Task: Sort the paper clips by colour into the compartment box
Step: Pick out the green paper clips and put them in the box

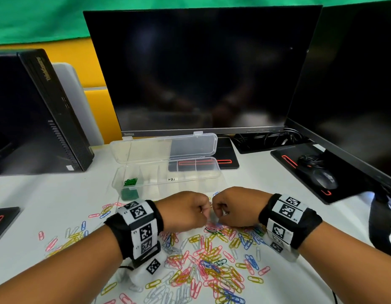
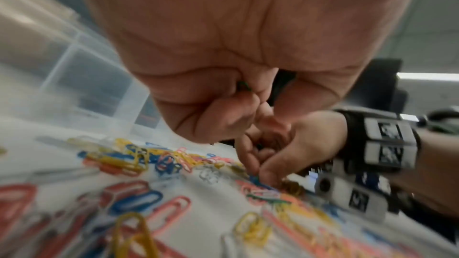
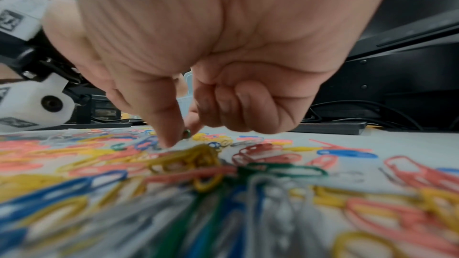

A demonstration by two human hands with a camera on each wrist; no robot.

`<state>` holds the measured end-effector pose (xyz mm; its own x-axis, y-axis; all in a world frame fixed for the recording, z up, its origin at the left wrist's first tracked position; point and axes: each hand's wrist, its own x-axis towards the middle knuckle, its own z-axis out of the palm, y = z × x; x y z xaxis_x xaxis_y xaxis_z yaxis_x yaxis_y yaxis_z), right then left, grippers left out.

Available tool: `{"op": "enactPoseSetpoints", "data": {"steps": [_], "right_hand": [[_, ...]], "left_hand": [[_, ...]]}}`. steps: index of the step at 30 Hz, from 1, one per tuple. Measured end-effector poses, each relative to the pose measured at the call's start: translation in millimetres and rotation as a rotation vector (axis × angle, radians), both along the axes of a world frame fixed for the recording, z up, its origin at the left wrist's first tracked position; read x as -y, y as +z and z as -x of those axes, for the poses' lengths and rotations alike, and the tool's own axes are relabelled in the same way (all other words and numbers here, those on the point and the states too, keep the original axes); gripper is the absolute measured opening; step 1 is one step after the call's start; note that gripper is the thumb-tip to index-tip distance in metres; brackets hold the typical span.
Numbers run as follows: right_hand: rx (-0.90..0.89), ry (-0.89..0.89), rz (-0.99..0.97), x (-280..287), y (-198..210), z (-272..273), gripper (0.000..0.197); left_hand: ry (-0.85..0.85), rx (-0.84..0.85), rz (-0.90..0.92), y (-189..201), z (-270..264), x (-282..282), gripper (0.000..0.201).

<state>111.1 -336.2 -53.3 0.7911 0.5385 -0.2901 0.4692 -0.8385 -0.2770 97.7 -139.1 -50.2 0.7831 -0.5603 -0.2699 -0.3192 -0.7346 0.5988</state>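
A heap of mixed paper clips [image 1: 212, 266], pink, yellow, blue, white and green, is spread over the white table. Behind it stands the clear compartment box [image 1: 190, 178] with its lid tipped back; green clips [image 1: 130, 182] lie in its leftmost compartment. My two hands meet over the far edge of the heap. The left hand [image 1: 201, 210] is curled into a fist, and a green clip [image 2: 244, 85] shows between its folded fingers. The right hand [image 1: 218, 210] pinches a small green clip [image 3: 186, 133] between thumb and forefinger, low over the heap. Another green clip [image 3: 285, 170] lies close by.
A dark monitor [image 1: 201, 73] stands right behind the box, its base [image 1: 225, 154] partly under the lid. A black computer case [image 1: 43, 115] stands at the left. At the right a second monitor's base carries a mouse [image 1: 325, 178] and cables.
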Motion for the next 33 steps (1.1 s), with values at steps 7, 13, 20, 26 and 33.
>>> {"op": "enactPoseSetpoints", "data": {"steps": [7, 13, 20, 26, 33], "right_hand": [[-0.025, -0.108, -0.062, -0.1, 1.8, -2.1, 0.020], [0.003, -0.040, -0.069, 2.0, -3.2, -5.3, 0.023], [-0.141, -0.020, -0.089, -0.4, 5.0, 1.9, 0.017], [-0.088, 0.022, -0.033, -2.9, 5.8, 4.5, 0.010], [-0.116, 0.017, -0.008, -4.0, 2.7, 2.7, 0.010]], "left_hand": [[-0.165, 0.306, -0.344, -11.5, -2.1, 14.9, 0.021], [-0.006, 0.197, -0.289, -11.4, -14.4, -1.5, 0.021], [0.067, 0.126, -0.311, -13.2, -23.0, -17.4, 0.035], [0.128, 0.093, -0.192, -11.3, -20.7, -23.3, 0.027], [0.097, 0.001, -0.102, -4.4, -16.7, -28.9, 0.008]]}}
